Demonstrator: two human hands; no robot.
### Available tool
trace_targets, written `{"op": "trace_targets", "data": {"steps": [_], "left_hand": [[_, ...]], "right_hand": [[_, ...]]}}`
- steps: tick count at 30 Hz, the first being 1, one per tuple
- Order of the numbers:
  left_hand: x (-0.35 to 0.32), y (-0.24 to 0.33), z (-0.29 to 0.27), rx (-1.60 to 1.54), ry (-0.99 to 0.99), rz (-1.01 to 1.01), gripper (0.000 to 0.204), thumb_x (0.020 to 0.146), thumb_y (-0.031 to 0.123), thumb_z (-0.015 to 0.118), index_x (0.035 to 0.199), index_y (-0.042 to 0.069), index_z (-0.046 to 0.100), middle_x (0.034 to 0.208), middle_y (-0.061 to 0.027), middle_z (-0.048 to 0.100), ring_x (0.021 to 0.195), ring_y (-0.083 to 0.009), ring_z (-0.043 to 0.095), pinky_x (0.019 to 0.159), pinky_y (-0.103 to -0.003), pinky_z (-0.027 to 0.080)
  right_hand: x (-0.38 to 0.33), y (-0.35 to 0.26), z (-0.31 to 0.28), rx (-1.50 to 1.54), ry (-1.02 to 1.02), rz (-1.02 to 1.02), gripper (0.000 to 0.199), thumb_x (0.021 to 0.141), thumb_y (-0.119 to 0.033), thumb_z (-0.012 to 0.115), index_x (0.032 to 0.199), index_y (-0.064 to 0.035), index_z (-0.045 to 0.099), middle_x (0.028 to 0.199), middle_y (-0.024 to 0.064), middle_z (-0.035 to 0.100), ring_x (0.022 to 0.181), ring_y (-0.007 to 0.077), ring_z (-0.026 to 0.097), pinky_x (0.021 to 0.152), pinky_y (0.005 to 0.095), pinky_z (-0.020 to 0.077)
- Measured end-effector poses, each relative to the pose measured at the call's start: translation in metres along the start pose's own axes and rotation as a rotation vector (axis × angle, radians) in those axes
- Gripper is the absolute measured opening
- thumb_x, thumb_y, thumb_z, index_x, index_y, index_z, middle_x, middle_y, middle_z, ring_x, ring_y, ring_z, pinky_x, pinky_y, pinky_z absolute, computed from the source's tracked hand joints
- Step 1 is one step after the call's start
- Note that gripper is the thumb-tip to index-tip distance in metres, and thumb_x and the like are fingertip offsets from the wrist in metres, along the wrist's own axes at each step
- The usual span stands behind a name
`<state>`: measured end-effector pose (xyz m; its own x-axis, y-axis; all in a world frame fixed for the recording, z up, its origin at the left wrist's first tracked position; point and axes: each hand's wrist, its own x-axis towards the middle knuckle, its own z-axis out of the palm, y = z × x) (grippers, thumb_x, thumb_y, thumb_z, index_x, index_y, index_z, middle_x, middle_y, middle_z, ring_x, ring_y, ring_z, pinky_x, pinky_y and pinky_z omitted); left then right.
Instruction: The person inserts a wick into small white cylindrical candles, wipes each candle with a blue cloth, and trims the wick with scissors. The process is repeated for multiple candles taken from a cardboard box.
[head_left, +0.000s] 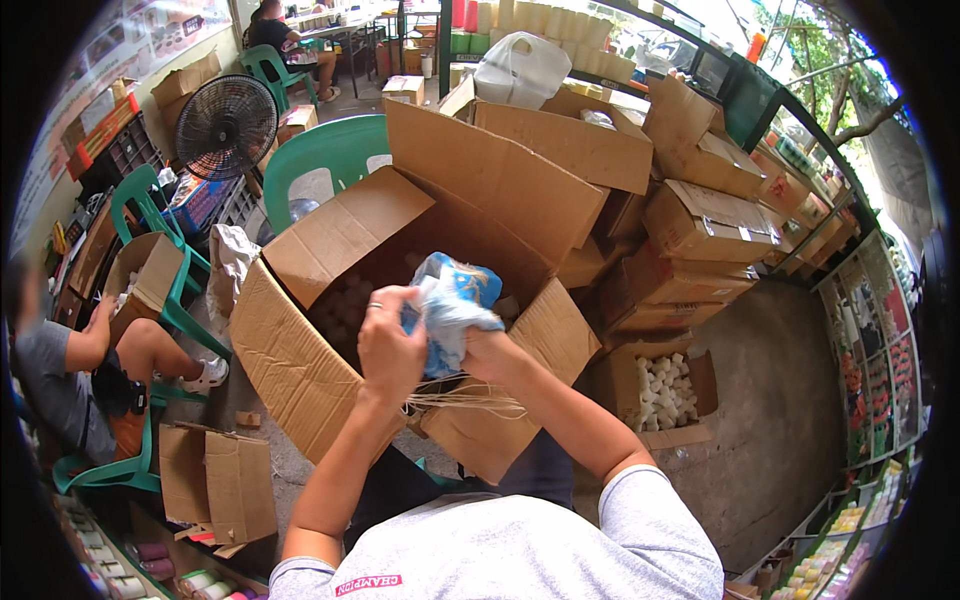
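Observation:
Over a large open cardboard box (300,355), both my hands are at a crumpled blue-and-white piece, cloth or thin plastic (452,300). My left hand (390,340) has its fingers bent and closed at the near left edge of it; a ring shows on one finger. My right hand (487,352) grips it from the right, its fingertips mostly hidden by the folds. Inside the box, small white pieces (345,305) lie in shadow. Thin pale strings (470,402) hang over the near flap below my hands.
Stacked cartons (700,235) stand at the right. A carton of white pieces (668,390) sits on the floor below them. Beyond the box is a green chair (320,160), with a black fan (228,125) to its left. A seated person (75,370) works at far left.

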<state>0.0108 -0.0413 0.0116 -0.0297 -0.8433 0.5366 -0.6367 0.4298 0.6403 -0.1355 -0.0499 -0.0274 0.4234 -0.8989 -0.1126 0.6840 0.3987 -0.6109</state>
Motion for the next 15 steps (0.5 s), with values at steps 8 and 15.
{"op": "trace_targets", "data": {"steps": [8,15], "left_hand": [[-0.02,0.025,-0.019,0.049,-0.189,-0.044,0.06,0.075,0.028,0.076,0.126,0.001,0.059,0.12,-0.0137,0.053,0.086,-0.0361,0.067,0.076,-0.043,0.054],[-0.023,0.014,-0.02,-0.293,-0.126,-0.136,0.038,0.078,0.019,0.078,0.11,0.003,0.067,0.093,-0.0068,0.053,0.079,-0.016,0.053,0.063,-0.029,0.045]], "right_hand": [[0.007,-0.004,0.017,-0.066,0.079,-0.161,0.008,0.094,-0.02,0.06,0.099,-0.0131,0.062,0.092,0.0014,0.064,0.083,0.015,0.064,0.071,0.0305,0.0545],[0.008,-0.009,0.005,0.008,0.012,-0.171,0.021,0.096,-0.026,0.057,0.109,-0.0104,0.061,0.095,0.0056,0.065,0.083,0.0176,0.065,0.07,0.0333,0.0572]]}}
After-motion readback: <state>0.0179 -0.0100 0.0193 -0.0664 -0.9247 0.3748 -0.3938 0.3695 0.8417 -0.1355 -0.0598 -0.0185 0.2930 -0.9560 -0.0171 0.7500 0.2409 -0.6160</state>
